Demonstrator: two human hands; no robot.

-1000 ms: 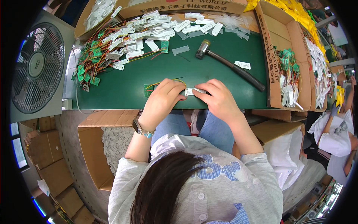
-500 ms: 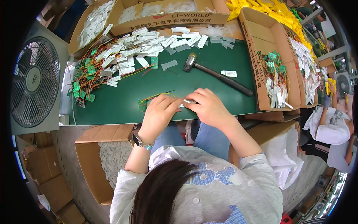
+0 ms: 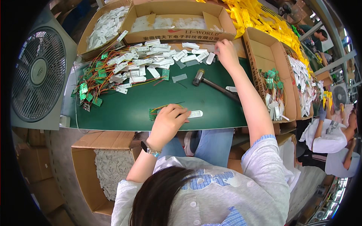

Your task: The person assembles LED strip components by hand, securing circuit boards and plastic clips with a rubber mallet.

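My left hand (image 3: pixel 170 119) is closed over the near end of a small white plastic casing (image 3: pixel 195 114), which lies flat with its rounded end sticking out to the right. Left of the fingers, a green circuit board (image 3: pixel 152 114) with red and yellow wires rests on the green table. My right hand (image 3: pixel 227 54) is stretched to the far side, fingers bent down at the clear plastic pieces below the cardboard box; its fingertips are partly hidden, and what they pinch cannot be made out. White casings (image 3: pixel 189 58) lie just left of it.
A hammer (image 3: pixel 215 85) lies right of centre. Wired boards and casings heap at the far left (image 3: pixel 113 71). Open cardboard boxes stand behind (image 3: pixel 173 36) and at right (image 3: pixel 260 37). A fan (image 3: pixel 39 77) stands at left. Yellow items (image 3: pixel 250 19) fill the far right; other people sit beyond.
My right hand has left the white casing and moved far forward to the clear pieces. My left hand stays on the casing, whose rounded end now shows. The whole view has shifted slightly.
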